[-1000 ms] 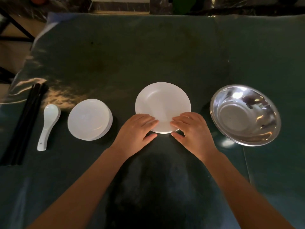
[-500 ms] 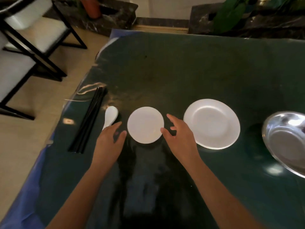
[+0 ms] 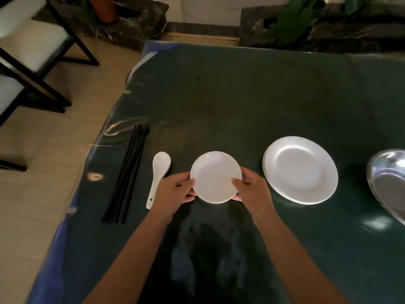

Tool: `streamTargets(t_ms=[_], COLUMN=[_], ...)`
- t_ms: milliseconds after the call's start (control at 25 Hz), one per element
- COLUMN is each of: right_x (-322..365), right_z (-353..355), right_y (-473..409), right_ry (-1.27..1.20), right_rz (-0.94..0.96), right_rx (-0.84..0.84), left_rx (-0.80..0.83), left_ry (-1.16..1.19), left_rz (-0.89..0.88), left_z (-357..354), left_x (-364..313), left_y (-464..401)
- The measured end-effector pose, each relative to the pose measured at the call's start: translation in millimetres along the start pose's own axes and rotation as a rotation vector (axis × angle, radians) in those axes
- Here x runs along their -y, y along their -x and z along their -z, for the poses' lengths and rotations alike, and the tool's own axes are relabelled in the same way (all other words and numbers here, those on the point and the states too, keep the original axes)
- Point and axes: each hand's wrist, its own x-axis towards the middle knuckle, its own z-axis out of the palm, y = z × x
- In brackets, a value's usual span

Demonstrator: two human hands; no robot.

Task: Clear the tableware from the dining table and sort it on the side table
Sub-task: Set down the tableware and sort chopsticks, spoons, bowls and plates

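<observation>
A small white saucer point(image 3: 215, 175) lies near the front of the dark green table point(image 3: 241, 102). My left hand point(image 3: 175, 191) grips its left rim and my right hand point(image 3: 252, 189) grips its right rim, thumbs on top. To the right sits a stack of larger white plates point(image 3: 300, 170). A white ceramic spoon point(image 3: 158, 172) lies just left of my left hand. Further left is a bundle of black chopsticks point(image 3: 128, 174). A steel bowl point(image 3: 390, 183) is cut off by the right edge.
The table's left edge runs close beside the chopsticks, with tiled floor beyond. Two black-framed chairs with white cushions point(image 3: 28, 47) stand at the far left. Dark stone planters with green plants point(image 3: 293, 20) line the back.
Both hands left the large plate, moved left and closed on the small saucer's two sides. The view swung left with them.
</observation>
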Motion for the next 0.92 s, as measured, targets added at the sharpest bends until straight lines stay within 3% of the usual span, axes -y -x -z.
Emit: streamTargets(t_ms=[400,760,920], right_x=[31.1,22.5,27.2], right_z=[15.3,18.2,24.0], right_y=[-35.1,-51.3,-44.8], right_ry=[-0.165,-0.066,0.004], right_rz=[-0.004,-0.019,-0.066], right_rx=[-0.145,-0.13,-0.153], left_rx=[0.06,0.058,0.029], left_ry=[-0.066,-0.086,-0.165], left_rz=[-0.109,-0.058,-0.149], left_z=[-11.6,-27.0,-16.3], left_x=[-55.2,-44.2,-40.8], left_y=[-49.1,-64.9,-51.5])
